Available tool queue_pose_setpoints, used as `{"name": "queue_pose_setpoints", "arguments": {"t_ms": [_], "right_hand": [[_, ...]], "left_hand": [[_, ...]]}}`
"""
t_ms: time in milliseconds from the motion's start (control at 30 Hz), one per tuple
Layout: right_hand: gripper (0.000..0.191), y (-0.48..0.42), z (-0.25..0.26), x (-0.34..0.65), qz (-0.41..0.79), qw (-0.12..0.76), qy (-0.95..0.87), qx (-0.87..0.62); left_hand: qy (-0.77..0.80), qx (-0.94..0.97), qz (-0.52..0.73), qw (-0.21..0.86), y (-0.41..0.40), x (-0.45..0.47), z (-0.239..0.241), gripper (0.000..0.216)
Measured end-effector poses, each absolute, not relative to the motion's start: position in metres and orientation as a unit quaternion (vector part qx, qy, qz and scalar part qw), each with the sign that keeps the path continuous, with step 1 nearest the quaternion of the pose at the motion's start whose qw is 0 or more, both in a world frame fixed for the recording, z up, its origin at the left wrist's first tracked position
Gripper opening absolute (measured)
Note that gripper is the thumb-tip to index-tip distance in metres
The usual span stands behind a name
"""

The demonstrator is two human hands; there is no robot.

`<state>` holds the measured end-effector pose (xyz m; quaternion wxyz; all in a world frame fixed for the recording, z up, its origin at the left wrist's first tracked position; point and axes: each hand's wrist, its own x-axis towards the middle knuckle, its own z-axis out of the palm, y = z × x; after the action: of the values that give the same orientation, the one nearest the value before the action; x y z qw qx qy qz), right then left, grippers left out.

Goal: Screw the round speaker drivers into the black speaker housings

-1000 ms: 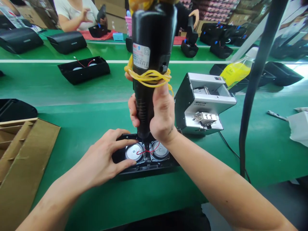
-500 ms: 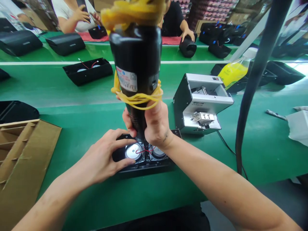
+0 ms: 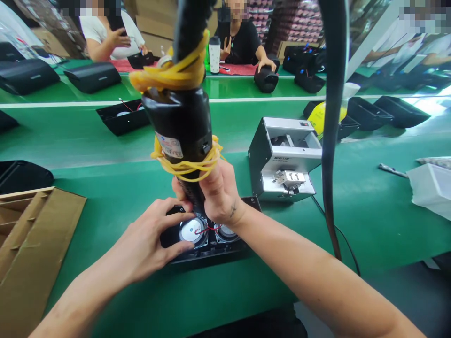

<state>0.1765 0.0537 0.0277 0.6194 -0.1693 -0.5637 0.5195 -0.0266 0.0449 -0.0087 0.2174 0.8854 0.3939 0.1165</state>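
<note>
My right hand [image 3: 221,195] is wrapped round a black electric screwdriver [image 3: 179,124] bound with yellow bands [image 3: 190,169]. The tool points down into a black speaker housing [image 3: 211,257] on the green bench; its tip is hidden. Inside the housing sit two round silver speaker drivers, the left driver [image 3: 189,230] and the right driver [image 3: 226,234], with thin red wires [image 3: 212,228] between them. My left hand [image 3: 150,234] grips the left driver, thumb on its near side and fingers on its far side. My right hand partly covers the right driver.
A silver and black machine [image 3: 285,164] stands to the right, near a hanging black cable [image 3: 331,141]. At left lies a divided cardboard box [image 3: 59,244]. A white plastic bin [image 3: 430,188] sits far right. Black housings [image 3: 92,77] and two co-workers are across the bench.
The view has tilted up and shifted slightly. The screwdriver's upper end now leans further left and its cord shows. Both hands keep their places at the housing.
</note>
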Motion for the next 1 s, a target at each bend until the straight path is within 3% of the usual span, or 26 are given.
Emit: {"name": "queue_pose_setpoints", "arguments": {"t_ms": [200, 333, 500, 700, 1000], "right_hand": [[0.052, 0.040, 0.071, 0.208, 0.474, 0.691, -0.513, -0.187], [0.057, 0.021, 0.106, 0.264, 0.310, 0.751, -0.511, -0.281], [0.061, 0.014, 0.104, 0.327, 0.145, 0.771, -0.522, -0.334], [0.066, 0.018, 0.090, 0.338, 0.124, 0.784, -0.502, -0.343], [0.069, 0.020, 0.084, 0.346, 0.144, 0.781, -0.482, -0.370]], "left_hand": [[0.391, 0.891, 0.126, 0.192, 0.042, -0.028, -0.014, 0.041], [0.393, 0.893, 0.134, 0.176, 0.044, -0.033, -0.020, 0.045], [0.371, 0.897, 0.162, 0.180, 0.047, -0.036, -0.023, 0.044], [0.383, 0.882, 0.193, 0.196, 0.038, -0.021, -0.031, 0.049], [0.375, 0.889, 0.143, 0.222, 0.038, -0.019, -0.024, 0.045]]}}
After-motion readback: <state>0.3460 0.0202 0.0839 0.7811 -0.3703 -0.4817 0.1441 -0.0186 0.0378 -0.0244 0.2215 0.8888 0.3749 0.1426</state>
